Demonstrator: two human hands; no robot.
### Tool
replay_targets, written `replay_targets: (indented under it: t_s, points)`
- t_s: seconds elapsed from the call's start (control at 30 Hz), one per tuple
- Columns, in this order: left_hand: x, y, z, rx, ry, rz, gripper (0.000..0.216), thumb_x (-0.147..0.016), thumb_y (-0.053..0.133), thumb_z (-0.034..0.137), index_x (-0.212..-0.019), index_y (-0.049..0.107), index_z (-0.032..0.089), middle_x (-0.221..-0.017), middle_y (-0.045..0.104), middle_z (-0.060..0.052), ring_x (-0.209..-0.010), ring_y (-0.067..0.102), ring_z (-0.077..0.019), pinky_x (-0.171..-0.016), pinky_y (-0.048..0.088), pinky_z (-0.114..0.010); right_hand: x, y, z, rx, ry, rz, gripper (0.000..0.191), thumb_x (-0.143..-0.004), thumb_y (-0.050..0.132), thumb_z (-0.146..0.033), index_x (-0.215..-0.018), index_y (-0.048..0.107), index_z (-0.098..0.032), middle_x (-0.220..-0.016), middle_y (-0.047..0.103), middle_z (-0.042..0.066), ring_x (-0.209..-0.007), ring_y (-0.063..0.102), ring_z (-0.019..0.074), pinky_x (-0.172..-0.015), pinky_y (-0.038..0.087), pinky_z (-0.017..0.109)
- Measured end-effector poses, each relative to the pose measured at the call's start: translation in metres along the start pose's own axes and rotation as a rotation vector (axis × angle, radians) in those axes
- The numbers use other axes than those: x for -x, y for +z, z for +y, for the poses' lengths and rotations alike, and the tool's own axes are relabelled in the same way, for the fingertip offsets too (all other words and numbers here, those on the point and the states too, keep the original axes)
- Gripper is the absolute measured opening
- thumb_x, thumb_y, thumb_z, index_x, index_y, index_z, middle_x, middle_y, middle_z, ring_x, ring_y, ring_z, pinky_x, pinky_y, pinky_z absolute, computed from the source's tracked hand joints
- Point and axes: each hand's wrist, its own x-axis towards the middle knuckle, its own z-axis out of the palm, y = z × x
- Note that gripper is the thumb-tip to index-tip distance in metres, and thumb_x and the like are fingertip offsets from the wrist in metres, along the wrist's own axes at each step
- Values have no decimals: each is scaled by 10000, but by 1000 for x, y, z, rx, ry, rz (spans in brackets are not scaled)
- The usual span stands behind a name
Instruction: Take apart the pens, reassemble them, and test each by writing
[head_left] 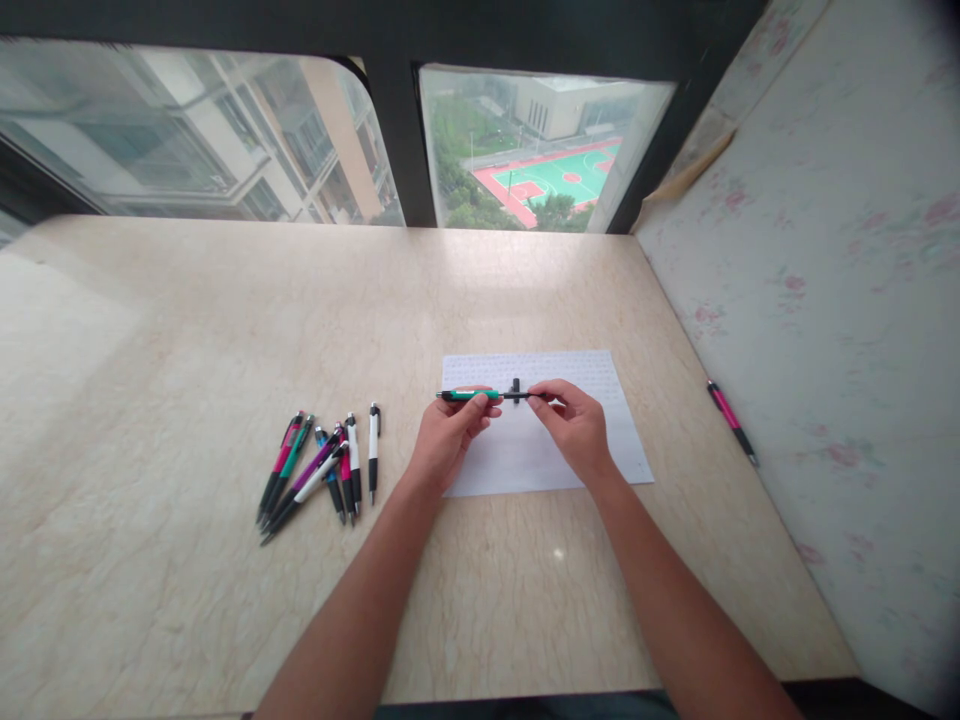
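My left hand (448,432) is closed around the barrel of a green and black pen (471,395), held level above a white sheet of paper (525,455). My right hand (574,422) pinches the pen's thin black end, fingers pressed together. A small black part (516,385) sits on the pen between the two hands. The paper has faint lines of writing along its far part.
Several pens (322,470) in pink, green, purple and white lie in a loose pile left of the paper. One pink and black pen (733,422) lies alone at the table's right edge by the flowered wall. A window runs along the far edge.
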Motion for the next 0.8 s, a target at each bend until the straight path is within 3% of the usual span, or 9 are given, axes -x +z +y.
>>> replay_targets:
  t_s: [0.33,0.6,0.8]
  points:
    - [-2,-1,1,158,-40,20,241,-720,802,265,-907,720,136,-900,741,-82,-737,678,-97,-619,515,-150,0,-6,-6,-8,-67,93,113,-825,660,-313,-890,689,-225,-884,676,49,-776,617,170,-632,512,293]
    - [-3,-3,2,343,-53,38,191,-744,789,250,-882,722,137,-933,727,-64,-745,678,-69,-600,535,-76,-4,-16,0,-144,-11,201,164,-807,688,-355,-885,689,-210,-703,619,10,-589,539,128,-529,457,274]
    - [-1,0,5,399,-75,39,123,-788,744,204,-874,717,119,-903,725,-73,-718,679,-73,-587,542,-80,-5,-15,3,-214,10,205,176,-787,705,-360,-865,675,-205,-649,590,-3,-529,497,114,-453,391,253]
